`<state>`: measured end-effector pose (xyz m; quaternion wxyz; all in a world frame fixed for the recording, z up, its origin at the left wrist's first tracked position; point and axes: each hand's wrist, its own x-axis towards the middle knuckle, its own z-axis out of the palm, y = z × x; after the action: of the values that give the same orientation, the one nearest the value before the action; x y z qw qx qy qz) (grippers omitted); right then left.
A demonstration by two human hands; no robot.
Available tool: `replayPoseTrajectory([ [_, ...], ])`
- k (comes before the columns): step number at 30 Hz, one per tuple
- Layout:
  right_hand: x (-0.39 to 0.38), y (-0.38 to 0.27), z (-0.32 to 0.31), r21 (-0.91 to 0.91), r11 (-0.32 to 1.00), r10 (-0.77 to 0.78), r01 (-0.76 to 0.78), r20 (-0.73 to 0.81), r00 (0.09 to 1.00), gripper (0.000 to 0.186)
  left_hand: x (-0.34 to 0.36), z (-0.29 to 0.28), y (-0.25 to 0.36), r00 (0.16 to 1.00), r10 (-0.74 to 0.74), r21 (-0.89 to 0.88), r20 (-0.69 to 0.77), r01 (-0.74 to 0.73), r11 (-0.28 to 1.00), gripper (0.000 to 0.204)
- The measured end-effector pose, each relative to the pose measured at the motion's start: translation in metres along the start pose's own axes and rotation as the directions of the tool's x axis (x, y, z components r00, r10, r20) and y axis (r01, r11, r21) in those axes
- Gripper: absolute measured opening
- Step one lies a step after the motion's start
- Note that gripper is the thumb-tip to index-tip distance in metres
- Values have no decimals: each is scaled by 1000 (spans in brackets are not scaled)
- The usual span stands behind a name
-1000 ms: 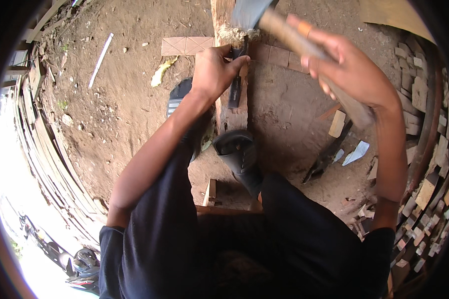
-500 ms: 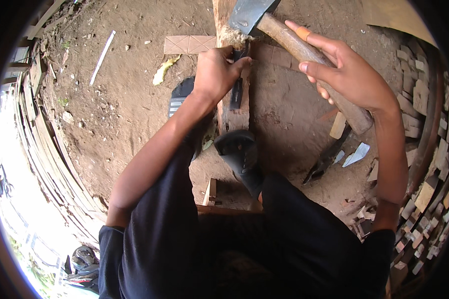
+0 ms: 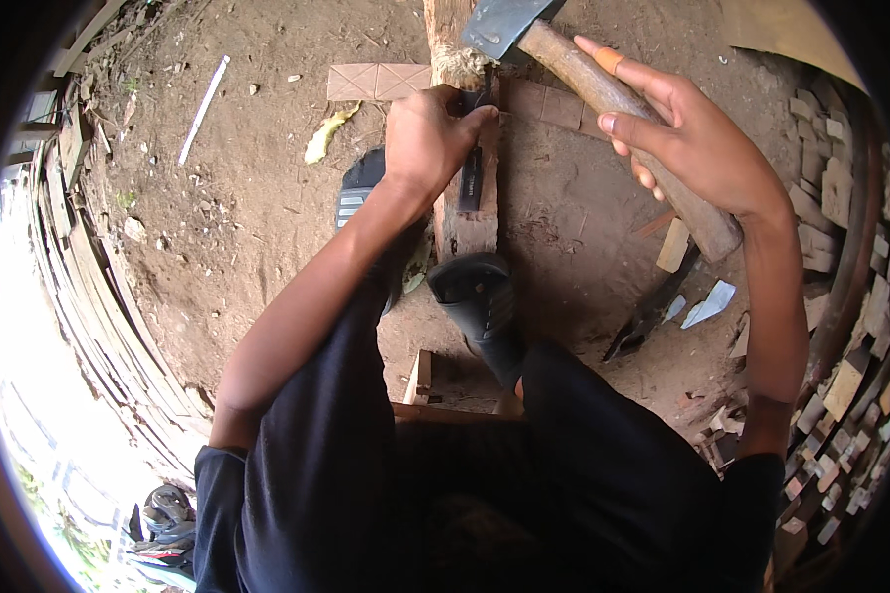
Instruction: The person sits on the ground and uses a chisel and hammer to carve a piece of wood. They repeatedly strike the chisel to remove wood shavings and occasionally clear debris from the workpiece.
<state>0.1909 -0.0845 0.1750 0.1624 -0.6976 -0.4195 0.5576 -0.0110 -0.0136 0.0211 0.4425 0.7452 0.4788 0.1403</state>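
A wooden beam (image 3: 465, 232) lies on the ground, running away from me between my feet. My left hand (image 3: 427, 138) is closed on a black flat strip (image 3: 471, 183) lying along the beam; its fingertips are partly hidden. Just beyond these fingers is a frayed, pale fibrous bundle (image 3: 459, 65) on the wood. My right hand (image 3: 677, 148) grips the wooden handle of a hatchet (image 3: 618, 99), index finger stretched along it, an orange band on that finger. The hatchet's grey metal head hangs above the beam, close to the fibrous bundle; whether they touch I cannot tell.
My black sandal (image 3: 475, 287) rests at the beam's near end. A patterned tile strip (image 3: 381, 82) lies crosswise by the beam. Stacked wood offcuts (image 3: 841, 395) line the right side, long planks (image 3: 104, 306) the left. Light blue scraps (image 3: 710, 303) lie on the dirt.
The hatchet and my right hand have shifted very slightly to the right. My left hand keeps its hold on the black strip, almost unmoved.
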Motion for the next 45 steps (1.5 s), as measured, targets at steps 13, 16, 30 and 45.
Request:
replayPoseTrajectory([
  [13, 4, -5, -2, -146, 989, 4, 9, 87, 996, 58, -2, 3, -2, 1000, 8, 27, -23, -7, 1000, 36],
  [16, 3, -1, 1, -26, 999, 23, -23, 3, 1000, 57, -2, 1, -7, 999, -31, 44, 10, 30, 999, 38],
  [30, -20, -40, -27, 191, 975, 142, -112, -156, 978, 66, -9, -8, 16, 999, 1, 4, 46, -1, 1000, 37],
  [45, -19, -40, -23, 142, 981, 156, -132, -181, 971, 66, -11, -2, 15, 995, 69, 129, 77, -79, 988, 36],
])
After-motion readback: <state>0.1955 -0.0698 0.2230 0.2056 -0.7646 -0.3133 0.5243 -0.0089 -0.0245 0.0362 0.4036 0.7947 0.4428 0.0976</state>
